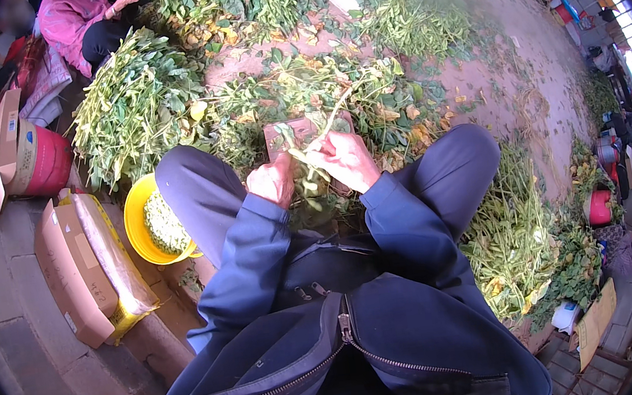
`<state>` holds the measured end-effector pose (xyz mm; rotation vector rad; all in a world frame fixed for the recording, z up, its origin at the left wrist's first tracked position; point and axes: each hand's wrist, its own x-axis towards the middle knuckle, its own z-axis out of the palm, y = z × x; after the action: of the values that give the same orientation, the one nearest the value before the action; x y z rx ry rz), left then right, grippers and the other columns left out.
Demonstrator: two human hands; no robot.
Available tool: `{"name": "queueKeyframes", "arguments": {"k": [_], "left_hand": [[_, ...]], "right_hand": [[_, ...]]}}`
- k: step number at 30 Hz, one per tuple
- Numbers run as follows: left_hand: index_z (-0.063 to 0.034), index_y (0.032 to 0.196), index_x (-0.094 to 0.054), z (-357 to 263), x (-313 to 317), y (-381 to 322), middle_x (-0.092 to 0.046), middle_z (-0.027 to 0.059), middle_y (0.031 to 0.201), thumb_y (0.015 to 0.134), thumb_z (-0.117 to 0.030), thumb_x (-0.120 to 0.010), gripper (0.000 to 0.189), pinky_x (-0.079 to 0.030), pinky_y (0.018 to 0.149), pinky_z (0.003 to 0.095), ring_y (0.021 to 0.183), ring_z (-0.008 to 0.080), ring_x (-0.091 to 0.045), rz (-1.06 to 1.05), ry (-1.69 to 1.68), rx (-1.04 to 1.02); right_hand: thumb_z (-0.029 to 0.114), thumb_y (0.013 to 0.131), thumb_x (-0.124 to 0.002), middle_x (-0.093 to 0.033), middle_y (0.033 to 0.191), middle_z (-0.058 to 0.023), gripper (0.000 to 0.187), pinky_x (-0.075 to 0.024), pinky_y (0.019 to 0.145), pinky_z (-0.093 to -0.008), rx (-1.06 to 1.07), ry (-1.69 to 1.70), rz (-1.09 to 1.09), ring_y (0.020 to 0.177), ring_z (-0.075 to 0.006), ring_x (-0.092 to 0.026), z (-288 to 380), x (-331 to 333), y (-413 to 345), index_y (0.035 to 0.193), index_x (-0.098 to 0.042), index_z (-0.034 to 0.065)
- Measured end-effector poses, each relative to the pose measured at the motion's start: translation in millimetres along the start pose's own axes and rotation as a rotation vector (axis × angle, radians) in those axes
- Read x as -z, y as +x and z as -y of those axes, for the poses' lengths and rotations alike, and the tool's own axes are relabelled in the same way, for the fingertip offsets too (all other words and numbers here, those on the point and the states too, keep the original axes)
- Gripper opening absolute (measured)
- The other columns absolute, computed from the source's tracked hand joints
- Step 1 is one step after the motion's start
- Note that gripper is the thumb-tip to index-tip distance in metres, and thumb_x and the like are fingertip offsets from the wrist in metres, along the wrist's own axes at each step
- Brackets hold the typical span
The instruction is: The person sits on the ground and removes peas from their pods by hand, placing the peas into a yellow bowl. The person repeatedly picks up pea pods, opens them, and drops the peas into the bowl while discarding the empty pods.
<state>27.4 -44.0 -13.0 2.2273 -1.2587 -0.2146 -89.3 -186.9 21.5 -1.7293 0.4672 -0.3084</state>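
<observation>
Between my knees, my right hand (345, 158) grips the stem of a bean plant (309, 179) with green pods hanging from it. My left hand (272, 180) touches the same plant from the other side, its fingers closed in on the pods and leaves; the fingertips are partly hidden. Behind both hands lies a reddish brick or block (278, 134). Cut plants and yellowed leaves (380, 92) are spread beyond it. Beside my left knee stands a yellow bucket (134, 223) holding shelled pale-green beans (165, 225).
A tall heap of bean plants (139, 106) rises front left, another pile (510, 239) lies by my right knee. Left are a cardboard box (73, 269) and a pink bucket (48, 162). A person in pink (64, 27) sits upper left; others sit far right.
</observation>
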Motion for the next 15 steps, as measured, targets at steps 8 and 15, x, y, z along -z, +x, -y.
{"name": "queueKeyframes", "arguments": {"k": [8, 15], "left_hand": [[-0.0115, 0.092, -0.062, 24, -7, 14, -0.064, 0.0117, 0.064, 0.086, -0.017, -0.053, 0.012, -0.05, 0.053, 0.0429, 0.058, 0.0318, -0.065, -0.098, 0.148, -0.09], [-0.0106, 0.081, -0.058, 81, 11, 25, -0.066, 0.0112, 0.067, 0.092, -0.022, -0.05, 0.018, -0.051, 0.055, 0.0434, 0.061, 0.0335, -0.065, -0.159, 0.083, 0.27]], "right_hand": [[0.005, 0.079, -0.068, -0.059, 0.071, -0.0019, 0.03, -0.0452, 0.062, -0.0245, -0.164, -0.173, 0.207, 0.068, -0.0073, -0.054, -13, 9, 3, 0.065, -0.041, 0.0057], [0.008, 0.078, -0.067, -0.043, 0.058, 0.0011, 0.021, -0.0369, 0.053, -0.0248, -0.059, -0.154, 0.039, 0.057, -0.0082, -0.044, 49, 31, -27, 0.068, -0.049, 0.003]]}}
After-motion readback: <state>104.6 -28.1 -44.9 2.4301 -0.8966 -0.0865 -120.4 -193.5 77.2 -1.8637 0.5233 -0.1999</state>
